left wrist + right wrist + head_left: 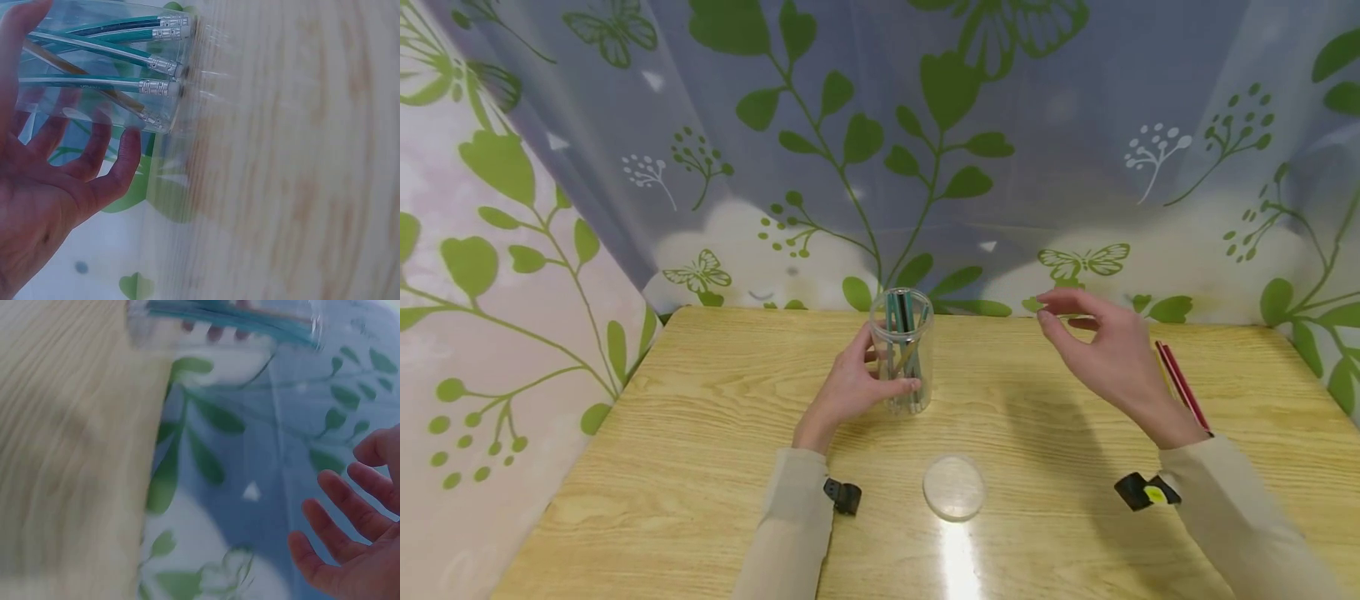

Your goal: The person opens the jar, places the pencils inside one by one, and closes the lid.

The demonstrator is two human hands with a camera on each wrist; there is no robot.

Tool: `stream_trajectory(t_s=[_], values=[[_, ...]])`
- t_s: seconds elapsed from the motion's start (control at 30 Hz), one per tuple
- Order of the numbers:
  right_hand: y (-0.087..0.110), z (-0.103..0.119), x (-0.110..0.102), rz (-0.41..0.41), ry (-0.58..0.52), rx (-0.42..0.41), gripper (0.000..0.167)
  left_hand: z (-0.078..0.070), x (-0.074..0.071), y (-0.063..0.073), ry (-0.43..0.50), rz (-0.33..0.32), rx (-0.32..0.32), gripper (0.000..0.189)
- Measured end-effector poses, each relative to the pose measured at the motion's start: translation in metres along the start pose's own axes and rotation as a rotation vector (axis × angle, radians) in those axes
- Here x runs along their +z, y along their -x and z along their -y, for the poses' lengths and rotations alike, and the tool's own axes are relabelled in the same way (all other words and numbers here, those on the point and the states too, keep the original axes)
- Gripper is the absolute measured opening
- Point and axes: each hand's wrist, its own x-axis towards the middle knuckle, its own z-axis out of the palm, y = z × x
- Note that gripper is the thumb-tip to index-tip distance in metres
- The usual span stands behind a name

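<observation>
Bare hands (850, 387); long beige sleeves (793, 517); small black wrist devices (847, 498), with a yellow-green mark (1155, 495) on the right one

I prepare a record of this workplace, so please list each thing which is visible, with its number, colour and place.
clear container: 1, transparent, upright in the left hand's grip
teal pencils: at least 4, teal, inside the container
brown pencil: 1, brown, inside the container
round disc: 1, clear, on the table, nearer the person than the container
slim sticks: at least 2, red and yellow, beside the right wrist, partly hidden
table: 1, light wood, under the hands
patterned backdrop: blue, white and green, behind the table
wrist devices: 2, black, one with yellow, at the cuffs
sleeves: 2, beige, on the forearms
left hand: 1, bare, around the container
right hand: 1, bare, above the table's right side
</observation>
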Motion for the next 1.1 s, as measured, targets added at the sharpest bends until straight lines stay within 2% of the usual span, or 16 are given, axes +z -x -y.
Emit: stream_trajectory(t_s=[0.17, 0.3, 0.47, 0.63, 0.9, 1.1], values=[[0.013, -0.036, -0.015, -0.023, 0.08, 0.025, 0.027, 0.001, 0.0, 0.0, -0.001, 0.002, -0.006, 0.073], [0.023, -0.063, -0.027, -0.036, 0.133, 0.087, 0.028, 0.003, 0.001, -0.001, -0.001, 0.005, -0.007, 0.072], [0.033, -0.095, -0.041, -0.025, 0.232, 0.176, 0.033, 0.003, 0.001, -0.002, -0.004, 0.006, -0.005, 0.076], [0.041, -0.126, -0.052, 0.018, 0.303, 0.242, 0.039, 0.002, 0.0, -0.002, -0.005, 0.007, 0.004, 0.076], [0.049, -0.158, -0.069, 0.11, 0.357, 0.333, 0.052, 0.003, 0.0, -0.002, -0.004, 0.003, -0.009, 0.075], [0.051, -0.174, -0.079, 0.156, 0.385, 0.377, 0.052, 0.002, -0.001, -0.001, -0.005, 0.002, -0.011, 0.076]])
